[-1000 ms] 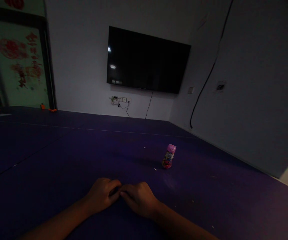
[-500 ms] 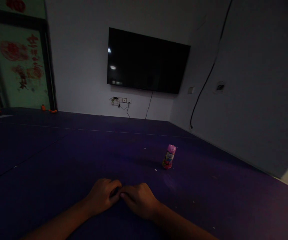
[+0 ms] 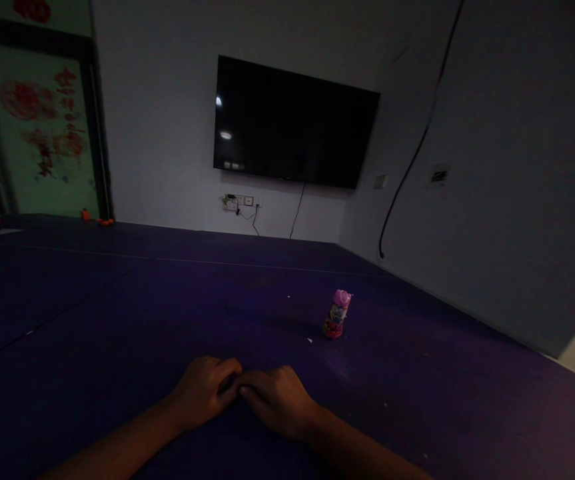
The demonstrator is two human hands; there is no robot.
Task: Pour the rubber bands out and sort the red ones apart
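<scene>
Your left hand (image 3: pixel 201 393) and right hand (image 3: pixel 283 403) touch, fingers (image 3: pixel 228 366) curled; I cannot tell whether they close on anything. A careless far-right sweep could topple the narrow bottle (image 3: pixel 337 315).

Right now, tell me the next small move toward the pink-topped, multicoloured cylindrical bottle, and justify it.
I would probably ease the bare right hand away from the bare left hand toward the pink-topped bottle. It stands on the flat, dark purple surface, ahead and to the right of both hands, nearer the right one; neither visibly holds anything.
</scene>
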